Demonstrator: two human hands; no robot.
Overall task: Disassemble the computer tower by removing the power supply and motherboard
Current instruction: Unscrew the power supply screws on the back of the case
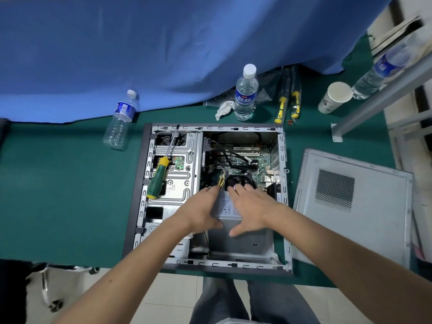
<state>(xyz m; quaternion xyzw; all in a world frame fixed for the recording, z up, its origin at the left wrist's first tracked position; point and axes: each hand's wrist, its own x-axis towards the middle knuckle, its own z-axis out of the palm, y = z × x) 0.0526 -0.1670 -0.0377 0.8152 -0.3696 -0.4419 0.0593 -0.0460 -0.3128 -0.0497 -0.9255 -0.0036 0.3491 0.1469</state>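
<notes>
Here the power-supply step looks to be in hand: the left hand (203,208) and the right hand (251,208) rest with straight, spread fingers on the grey metal power supply box (236,226), which sits in the near right corner of the opened grey steel computer tower (140,199) on the green mat. The box's long axis runs from the person toward the green motherboard (243,160) beyond, its cable end pointing away. Next, I judge, it needs freeing and lifting.

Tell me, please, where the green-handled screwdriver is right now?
The screwdriver lies on the metal drive cage inside the open case, left of the motherboard and beyond the left hand.
</notes>
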